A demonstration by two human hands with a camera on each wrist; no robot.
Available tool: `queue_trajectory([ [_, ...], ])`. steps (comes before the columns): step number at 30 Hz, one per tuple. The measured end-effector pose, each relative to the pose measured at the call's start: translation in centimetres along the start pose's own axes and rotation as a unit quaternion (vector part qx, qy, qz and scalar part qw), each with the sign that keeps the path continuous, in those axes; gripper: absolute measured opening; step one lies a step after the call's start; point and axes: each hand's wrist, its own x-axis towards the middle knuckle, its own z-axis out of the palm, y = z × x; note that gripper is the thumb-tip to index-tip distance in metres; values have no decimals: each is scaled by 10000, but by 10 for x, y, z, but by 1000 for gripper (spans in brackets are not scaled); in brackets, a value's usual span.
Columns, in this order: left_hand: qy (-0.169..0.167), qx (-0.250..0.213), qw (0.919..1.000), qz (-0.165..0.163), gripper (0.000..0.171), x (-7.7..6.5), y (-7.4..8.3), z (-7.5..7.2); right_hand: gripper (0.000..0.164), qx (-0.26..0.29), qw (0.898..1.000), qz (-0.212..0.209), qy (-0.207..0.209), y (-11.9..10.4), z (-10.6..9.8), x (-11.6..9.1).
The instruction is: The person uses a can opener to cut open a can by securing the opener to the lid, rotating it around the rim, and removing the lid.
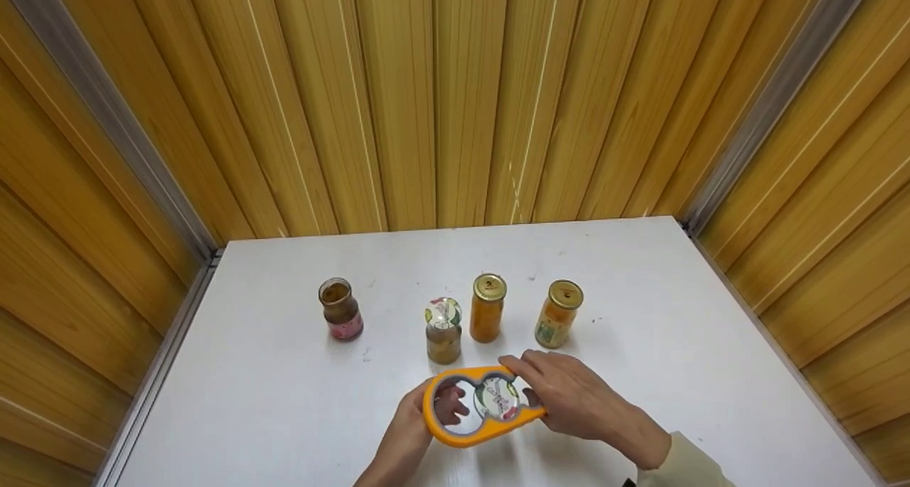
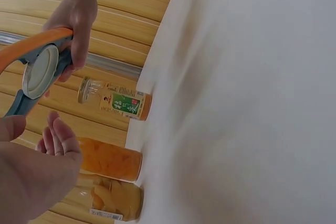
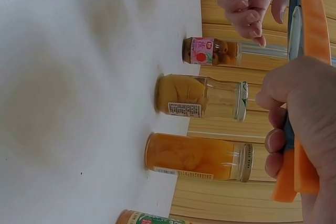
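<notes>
My right hand [image 1: 572, 394] grips the handle end of an orange jar opener [image 1: 492, 431] with grey inner edges. A round jar lid [image 1: 498, 397] with a printed top sits in the opener's middle hole; its pale underside shows in the left wrist view. My left hand [image 1: 407, 424] is held at the opener's far end, partly hidden behind it, its fingers loosely bent with nothing between them. Beyond the hands stand a lidless jar [image 1: 345, 323] with a pink label, a jar with a printed white lid [image 1: 443, 313], and a tall orange-filled jar [image 1: 488, 320].
To the right stands another gold-lidded jar [image 1: 555, 325] with a green label, half filled with orange contents. All the jars are upright on a white table [image 1: 234, 373]. Yellow wood-look panels [image 1: 398, 103] wall in the back and both sides, with grey metal posts at the corners.
</notes>
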Motion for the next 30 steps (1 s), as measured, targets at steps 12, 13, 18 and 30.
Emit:
queue_trajectory([
  [12,-855,-1035,9908,-189,53,-5,-5,21,78,-117,9992,-244,281,-8,0,-3],
  [13,-931,-1061,9898,-195,53,-6,-5,22,78,-127,9991,-269,313,-8,0,-3],
  [18,-1286,-1053,9856,-316,53,-9,-4,28,81,-4,9994,-230,259,-11,-2,-6],
  [30,-1016,-705,9910,-514,59,-11,1,36,82,-8,9990,-290,339,-18,-6,-9],
])
